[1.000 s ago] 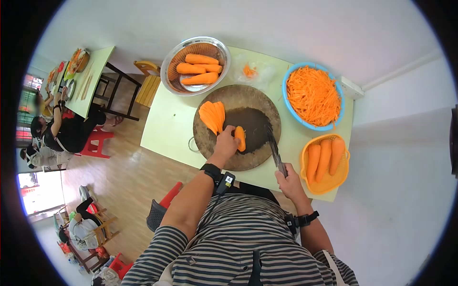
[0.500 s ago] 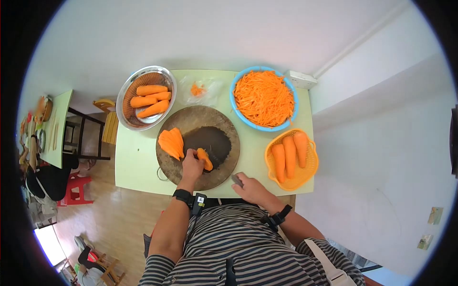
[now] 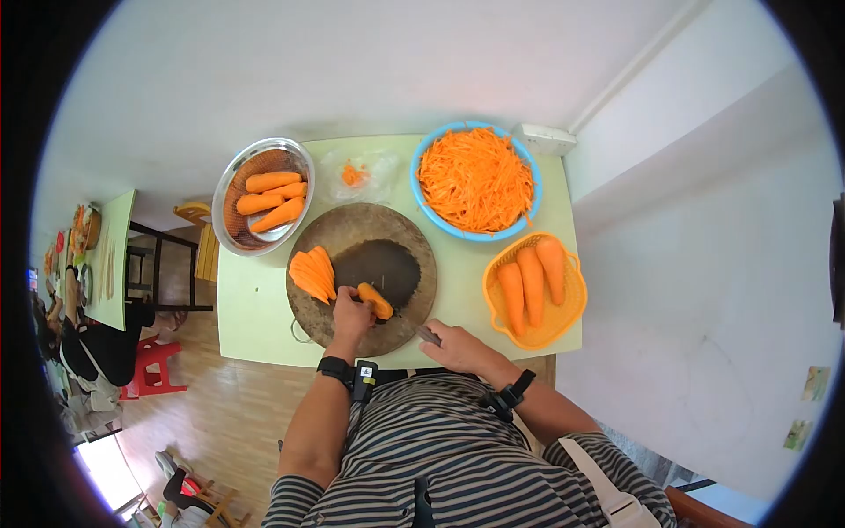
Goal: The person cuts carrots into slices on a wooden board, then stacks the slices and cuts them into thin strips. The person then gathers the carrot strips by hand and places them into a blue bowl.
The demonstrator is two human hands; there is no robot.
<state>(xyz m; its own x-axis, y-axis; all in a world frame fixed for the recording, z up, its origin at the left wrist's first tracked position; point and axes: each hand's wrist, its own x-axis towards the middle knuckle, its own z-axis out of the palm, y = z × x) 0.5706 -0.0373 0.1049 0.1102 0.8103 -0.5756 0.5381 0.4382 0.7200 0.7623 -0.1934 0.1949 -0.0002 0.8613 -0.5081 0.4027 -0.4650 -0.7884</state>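
Observation:
On the round wooden chopping board (image 3: 330, 224) lies a cut piece of carrot (image 3: 377, 302). The fingers of my left hand (image 3: 351, 317) are bent and press on its left end. Just above that hand, a fanned stack of carrot slices (image 3: 312, 274) rests on the left of the board. My right hand (image 3: 459, 348) is closed round the grey handle of a knife (image 3: 429, 334) at the board's lower right edge. The knife's blade is hard to make out against the dark wet patch in the middle of the board.
A blue basin (image 3: 418, 195) heaped with shredded carrot stands at the back right. A yellow basket (image 3: 574, 304) holds three whole carrots. At the back left, a metal bowl (image 3: 222, 224) contains several carrots, beside a plastic bag (image 3: 378, 180) with orange scraps. Another person (image 3: 106, 343) sits far left.
The view has shifted slightly. My left hand stays at the carrot piece, which lies a little more slanted. My right hand still grips the knife, its handle now nearer the board's edge.

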